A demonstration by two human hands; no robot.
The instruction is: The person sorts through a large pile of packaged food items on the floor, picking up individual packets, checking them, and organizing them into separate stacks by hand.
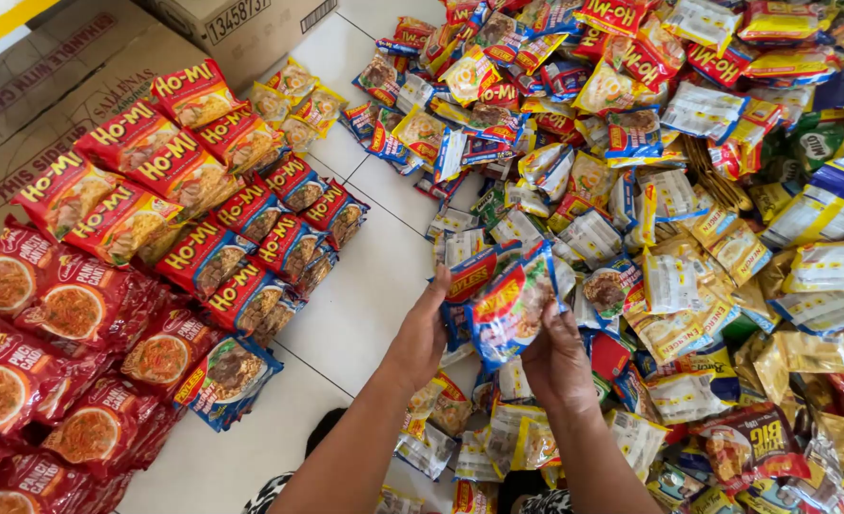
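My left hand and my right hand together hold a small stack of blue noodle packets over the white tiled floor. The left hand grips the stack's left edge, the right hand its lower right corner. The stack hovers above the near edge of a big loose heap of mixed noodle packets in yellow, white, gold, red and blue. My forearms reach in from the bottom of the view.
Sorted rows of red and yellow packets and red packets lie at the left, with one blue packet at their edge. Flattened cardboard and a box sit behind. A strip of white tile separates rows from heap.
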